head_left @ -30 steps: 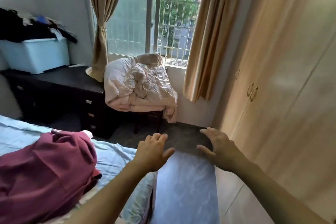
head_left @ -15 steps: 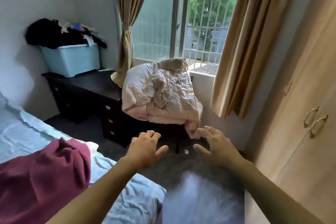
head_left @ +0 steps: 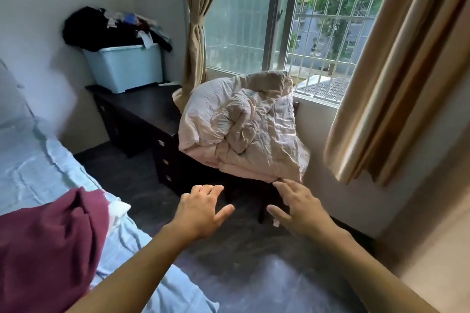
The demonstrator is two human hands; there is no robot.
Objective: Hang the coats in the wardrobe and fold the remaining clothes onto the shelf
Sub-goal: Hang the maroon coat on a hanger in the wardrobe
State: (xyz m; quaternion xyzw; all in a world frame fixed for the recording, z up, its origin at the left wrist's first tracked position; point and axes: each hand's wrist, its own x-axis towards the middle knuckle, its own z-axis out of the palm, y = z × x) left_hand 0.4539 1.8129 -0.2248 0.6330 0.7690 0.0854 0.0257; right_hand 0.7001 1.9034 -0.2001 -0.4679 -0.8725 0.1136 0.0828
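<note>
Head view shows your left hand and right hand both spread, holding nothing, over the floor. The maroon garment lies bunched on the bed, soft and light I judge; take it at collar or shoulders. Its shape is cut off, so coat or not is unclear.

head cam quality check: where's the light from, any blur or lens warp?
Head view: daylight enters through the barred window, leaving the dark desk and floor dim. Fisheye warp bends the right curtain and the bars. Motion smear softens the wall and bed sheet at left. Both the left hand and right hand are fairly sharp, as is the crumpled quilt.
</note>
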